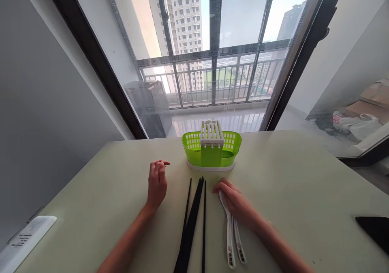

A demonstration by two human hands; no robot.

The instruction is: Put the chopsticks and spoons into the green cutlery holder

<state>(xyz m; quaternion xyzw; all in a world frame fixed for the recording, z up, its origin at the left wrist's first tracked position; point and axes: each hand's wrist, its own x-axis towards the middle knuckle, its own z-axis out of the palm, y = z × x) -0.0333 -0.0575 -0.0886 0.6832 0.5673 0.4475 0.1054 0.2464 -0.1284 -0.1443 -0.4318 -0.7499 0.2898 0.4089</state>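
The white spoons (233, 240) lie flat on the pale table (304, 192), side by side, handles pointing back toward the person and bowls hidden under the right hand (235, 202). That hand rests palm-down over the bowl ends, fingers curled lightly around them; whether it has truly closed on the spoons or only covers them I cannot tell. Just to the left of the spoons lie several black chopsticks (193, 220), some bunched and some splayed, their tips aimed at the green basket (234, 143) that stands a little beyond on its white tray. A white slotted holder (212, 134) sits upright in the basket's middle. The left hand (157, 183) hovers or rests left of the chopsticks, empty, fingers loosely bent with thumb and forefinger nearly pinched.

The risks are small but real: with two smooth spoons under one hand, one may slide free if the hold catches only the upper one. The right hand's wrist is near the chopsticks, so a sideways sweep could roll them. A dark phone (375, 228) lies well apart at the right edge, a white remote (26, 238) at the left.
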